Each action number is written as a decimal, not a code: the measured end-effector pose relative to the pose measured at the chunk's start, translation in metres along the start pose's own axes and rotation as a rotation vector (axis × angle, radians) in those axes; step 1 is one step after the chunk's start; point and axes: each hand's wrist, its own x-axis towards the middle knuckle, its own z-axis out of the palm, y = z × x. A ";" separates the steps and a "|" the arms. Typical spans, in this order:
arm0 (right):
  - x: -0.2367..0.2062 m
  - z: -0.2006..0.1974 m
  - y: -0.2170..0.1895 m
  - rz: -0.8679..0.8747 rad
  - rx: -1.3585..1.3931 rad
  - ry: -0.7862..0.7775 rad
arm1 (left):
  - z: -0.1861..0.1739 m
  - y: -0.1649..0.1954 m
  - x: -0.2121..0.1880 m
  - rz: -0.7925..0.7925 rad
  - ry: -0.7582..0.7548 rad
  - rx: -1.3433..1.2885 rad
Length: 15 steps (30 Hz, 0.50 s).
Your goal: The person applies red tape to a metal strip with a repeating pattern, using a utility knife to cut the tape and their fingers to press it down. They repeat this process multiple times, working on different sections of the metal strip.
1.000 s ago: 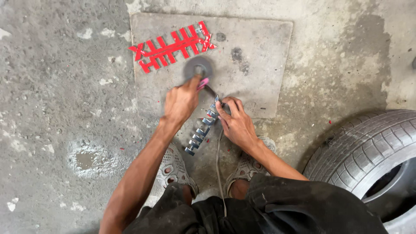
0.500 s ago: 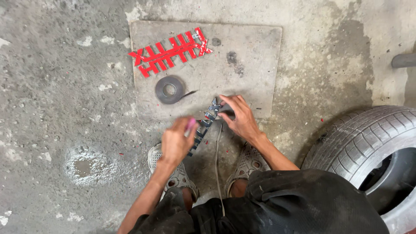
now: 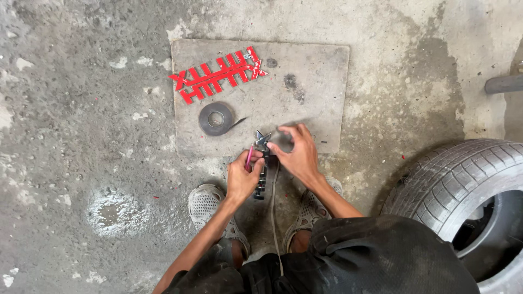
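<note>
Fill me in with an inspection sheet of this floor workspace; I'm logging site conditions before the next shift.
Surface: grey slab on rough stained concrete floor.
Job's things: dark ribbed part with metal-tipped end; thin pink piece.
Clutter: black tape roll and red strips on the slab.
Grippers: left hand grips the pink piece beside the ribbed part; right hand touches the part's tip.
Cables: one thin cord runs down from the part.
Surroundings: tyre at right; grey pipe end; worn shoes.
</note>
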 end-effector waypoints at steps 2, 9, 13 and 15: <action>0.004 0.002 -0.004 -0.068 -0.059 0.009 | 0.001 0.000 0.001 -0.001 0.006 -0.162; 0.010 0.015 -0.004 -0.174 0.027 -0.014 | -0.022 -0.007 -0.012 -0.134 -0.021 -0.270; 0.013 0.017 0.003 0.026 0.476 -0.183 | -0.035 -0.008 -0.011 -0.077 -0.008 -0.234; 0.015 0.010 0.007 0.261 0.919 -0.390 | -0.041 -0.007 -0.011 -0.088 -0.007 -0.198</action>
